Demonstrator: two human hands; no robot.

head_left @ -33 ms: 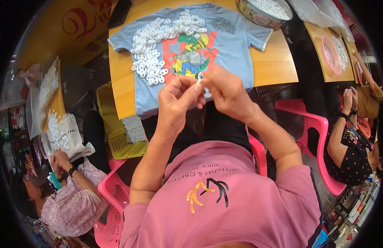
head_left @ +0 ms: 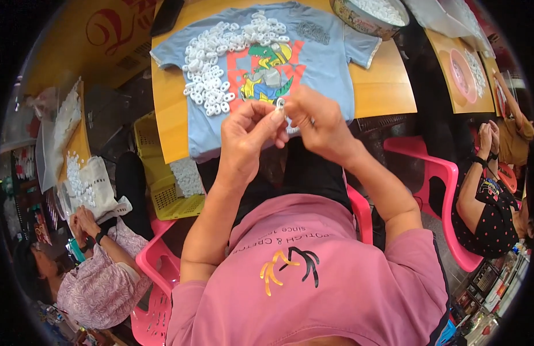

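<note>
Left hand (head_left: 252,130): thumb and forefinger pinched on small white piece (head_left: 280,103), near table (head_left: 387,86) front edge, apparently steadying it for right hand (head_left: 321,124). Right fingers curled close; can't tell their grip. Elbows bent. White pile (head_left: 206,75) toward left edge, on shirt (head_left: 330,75), probably against sliding.

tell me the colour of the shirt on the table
The shirt is light blue with a multicoloured print; the head view shows it best.
</note>
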